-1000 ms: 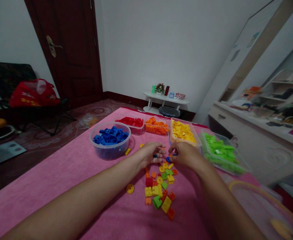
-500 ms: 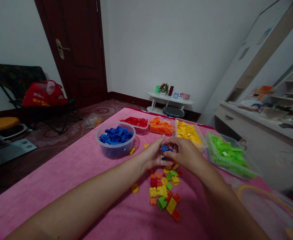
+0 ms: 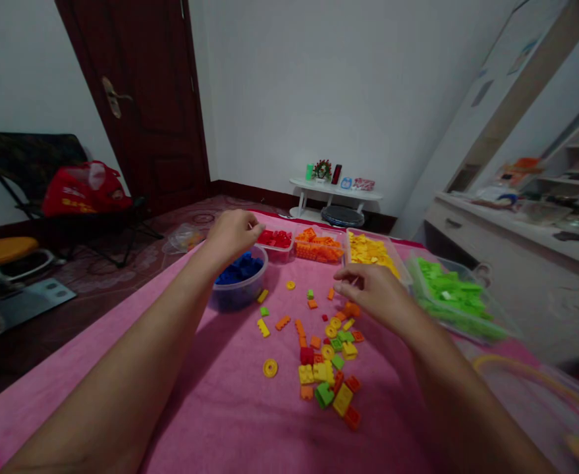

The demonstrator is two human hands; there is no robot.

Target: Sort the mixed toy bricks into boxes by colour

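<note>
My left hand point(image 3: 233, 234) hovers over the clear round bowl point(image 3: 240, 297) of blue bricks point(image 3: 246, 266), fingers curled downward; what they hold is hidden. My right hand point(image 3: 371, 295) hangs just above the far end of a loose pile of mixed bricks point(image 3: 326, 368), fingers loosely curled and apart, with nothing visible in them. Behind the hands stand clear tubs of red point(image 3: 275, 238), orange point(image 3: 319, 247), yellow point(image 3: 371, 251) and green bricks point(image 3: 448, 294). A yellow ring piece point(image 3: 270, 367) lies alone left of the pile.
A pink cloth point(image 3: 210, 415) covers the table. A clear container with a yellow rim point(image 3: 531, 390) sits at the lower right. A folding chair with a red bag point(image 3: 84, 191) stands at the left, a small white table point(image 3: 337, 193) by the far wall, and a white dresser point(image 3: 511, 270) at the right.
My hands have come apart: the left has swung up and left from the pile to over the blue bowl, the right stays near the pile. The blue ring pieces between them are gone from sight.
</note>
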